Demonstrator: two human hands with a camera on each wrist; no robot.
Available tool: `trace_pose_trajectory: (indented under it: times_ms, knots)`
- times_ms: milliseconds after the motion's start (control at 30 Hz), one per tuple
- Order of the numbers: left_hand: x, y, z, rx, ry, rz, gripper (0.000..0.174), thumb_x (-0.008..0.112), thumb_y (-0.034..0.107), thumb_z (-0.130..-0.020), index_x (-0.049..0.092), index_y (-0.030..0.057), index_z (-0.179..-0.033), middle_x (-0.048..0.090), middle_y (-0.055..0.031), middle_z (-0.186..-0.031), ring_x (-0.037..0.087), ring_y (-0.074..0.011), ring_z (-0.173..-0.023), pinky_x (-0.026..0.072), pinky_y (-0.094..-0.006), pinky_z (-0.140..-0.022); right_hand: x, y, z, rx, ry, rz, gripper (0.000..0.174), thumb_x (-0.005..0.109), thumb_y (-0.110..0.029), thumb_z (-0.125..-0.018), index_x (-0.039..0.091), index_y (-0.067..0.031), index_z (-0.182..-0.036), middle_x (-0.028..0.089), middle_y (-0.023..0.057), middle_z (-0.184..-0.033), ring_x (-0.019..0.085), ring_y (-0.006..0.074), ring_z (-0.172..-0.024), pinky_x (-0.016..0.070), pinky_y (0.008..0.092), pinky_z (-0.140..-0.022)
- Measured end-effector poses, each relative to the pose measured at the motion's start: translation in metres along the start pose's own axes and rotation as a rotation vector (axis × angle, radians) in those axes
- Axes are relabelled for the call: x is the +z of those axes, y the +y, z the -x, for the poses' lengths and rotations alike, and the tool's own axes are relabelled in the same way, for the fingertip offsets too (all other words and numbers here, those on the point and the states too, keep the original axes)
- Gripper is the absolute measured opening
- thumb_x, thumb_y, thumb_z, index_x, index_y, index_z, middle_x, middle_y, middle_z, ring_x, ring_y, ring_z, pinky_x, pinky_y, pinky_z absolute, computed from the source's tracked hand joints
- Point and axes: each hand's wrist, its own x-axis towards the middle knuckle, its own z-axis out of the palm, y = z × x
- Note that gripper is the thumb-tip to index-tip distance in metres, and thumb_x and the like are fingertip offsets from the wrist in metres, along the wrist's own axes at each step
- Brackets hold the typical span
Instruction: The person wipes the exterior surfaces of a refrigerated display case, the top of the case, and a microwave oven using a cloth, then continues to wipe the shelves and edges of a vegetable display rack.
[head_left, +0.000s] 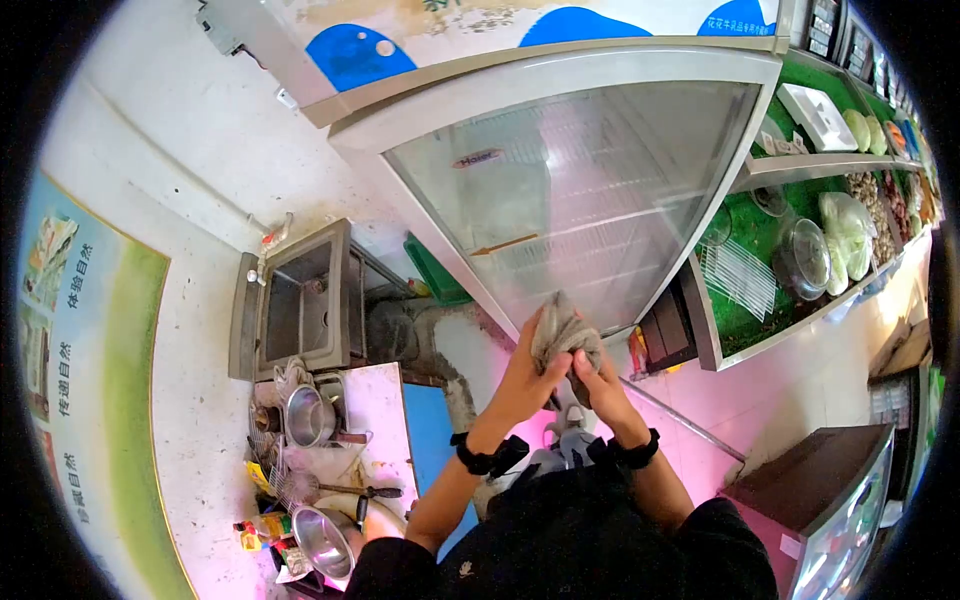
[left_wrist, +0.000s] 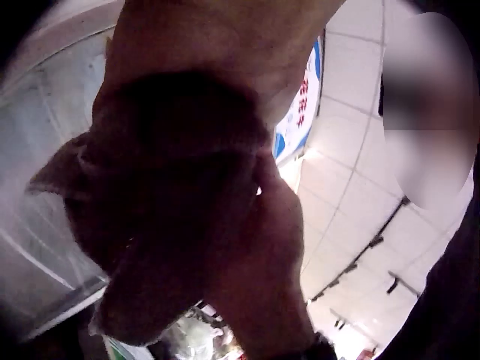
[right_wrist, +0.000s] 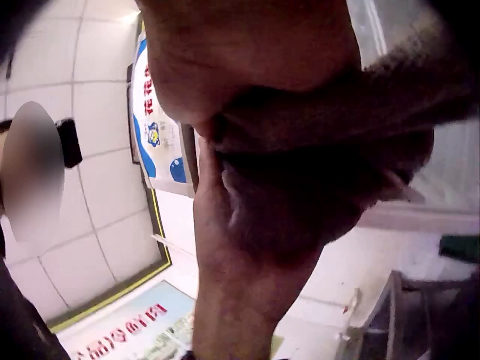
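Note:
A crumpled grey-brown cloth is bunched between both hands, in front of the lower part of a glass-door display fridge. My left hand grips it from the left, thumb laid against the folds. From the right, my right hand grips the same cloth, its thumb close to the other one. In the left wrist view the cloth looks dark, with loose corners hanging out past the fingers. The right wrist view has the cloth wadded in the grip, part of it stretching toward the right edge.
At the left stand a metal sink and a table with a pot and a steel bowl. Green-lined shelves with produce are on the right. A metal bar runs low near the feet.

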Motion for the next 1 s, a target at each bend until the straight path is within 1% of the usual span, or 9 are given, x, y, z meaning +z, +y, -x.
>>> trace_pose_trajectory:
  times_ms: [200,267,333,400,467,667,767,900,1000]
  knots:
    - [0.009,0.017,-0.037,-0.054,-0.114,-0.434,0.061,0.062,0.025,-0.095,0.040,-0.0038,-0.145,0.046,-0.0205,-0.144,0.045,-0.0362,-0.135,0.0349,-0.0412,-0.112,-0.058,-0.049,-0.007,0.057,-0.149,0.216,0.060,0.051,-0.030,-0.106,0.030,-0.0018,-0.155,0.046,0.0102,-0.147,0.041,0.0190,-0.135,0.0282,0.0344,-0.115]
    - [0.007,0.020,-0.043,-0.066,-0.169,-0.495,0.059,0.061,0.025,-0.095,0.042,-0.0038,-0.144,0.046,-0.0200,-0.145,0.043,-0.0370,-0.137,0.0333,-0.0422,-0.114,-0.076,-0.046,-0.013,-0.169,-0.296,-0.211,0.059,0.050,-0.036,-0.106,0.036,0.0027,-0.149,0.047,0.0137,-0.146,0.043,0.0211,-0.134,0.0309,0.0357,-0.113]
    - [0.003,0.007,-0.040,0.190,-0.299,-0.373,0.052,0.057,0.024,-0.098,0.046,-0.0016,-0.142,0.046,-0.0175,-0.147,0.038,-0.0366,-0.142,0.0298,-0.0429,-0.116,-0.080,-0.047,-0.013,-0.127,-0.176,-0.191,0.061,0.048,-0.043,-0.105,0.041,0.0043,-0.143,0.049,0.0162,-0.144,0.045,0.0237,-0.133,0.0336,0.0377,-0.112]
    - [0.019,-0.010,-0.037,0.147,-0.315,-0.137,0.052,0.053,0.028,-0.100,0.046,0.0006,-0.143,0.044,-0.0167,-0.150,0.033,-0.0363,-0.146,0.0259,-0.0431,-0.119,-0.079,-0.051,-0.009,0.087,-0.079,0.338,0.063,0.047,-0.047,-0.105,0.042,0.0022,-0.144,0.051,0.0162,-0.143,0.046,0.0253,-0.132,0.0341,0.0386,-0.112]
    - [0.027,-0.030,-0.043,0.155,-0.280,-0.057,0.055,0.051,0.034,-0.101,0.043,0.0012,-0.145,0.042,-0.0180,-0.153,0.028,-0.0381,-0.148,0.0222,-0.0465,-0.120,-0.078,-0.048,-0.010,0.082,-0.055,0.326,0.065,0.044,-0.051,-0.105,0.044,0.0009,-0.143,0.053,0.0158,-0.140,0.048,0.0256,-0.131,0.0344,0.0379,-0.112]
    - [0.057,-0.038,-0.059,0.432,-0.159,-0.577,0.084,0.055,0.059,-0.093,0.035,-0.0010,-0.148,0.014,-0.0286,-0.162,0.016,-0.0452,-0.150,0.0168,-0.0536,-0.120,-0.050,-0.048,-0.026,0.015,0.321,-0.471,0.065,0.045,-0.052,-0.104,0.041,-0.0019,-0.144,0.054,0.0110,-0.135,0.054,0.0220,-0.124,0.0453,0.0361,-0.105]
    - [0.069,-0.029,-0.053,0.236,0.074,-0.202,0.082,0.053,0.060,-0.096,0.034,-0.0023,-0.147,0.042,-0.0263,-0.149,0.045,-0.0334,-0.137,0.0358,-0.0417,-0.111,-0.034,-0.049,-0.030,-0.070,0.390,-0.332,0.069,0.044,-0.055,-0.103,0.037,-0.0014,-0.146,0.051,0.0112,-0.139,0.053,0.0226,-0.126,0.0436,0.0386,-0.107]
    - [0.043,-0.003,-0.059,0.183,0.225,-0.342,0.057,0.054,0.036,-0.102,0.039,-0.0017,-0.142,0.065,-0.0208,-0.122,0.067,-0.0291,-0.107,0.0519,-0.0375,-0.091,-0.020,-0.033,-0.036,-0.336,0.086,0.008,0.067,0.075,-0.016,-0.091,0.038,0.0015,-0.144,0.052,0.0125,-0.140,0.049,0.0202,-0.129,0.0375,0.0358,-0.109]
    - [0.028,0.012,-0.059,0.043,0.219,-0.422,0.058,0.061,0.038,-0.098,0.044,-0.0013,-0.136,0.065,-0.0202,-0.123,0.066,-0.0329,-0.110,0.0523,-0.0393,-0.091,-0.004,-0.051,-0.047,-0.208,0.167,-0.139,0.061,0.071,-0.016,-0.091,0.041,0.0017,-0.141,0.057,0.0118,-0.133,0.053,0.0217,-0.124,0.0395,0.0364,-0.108]
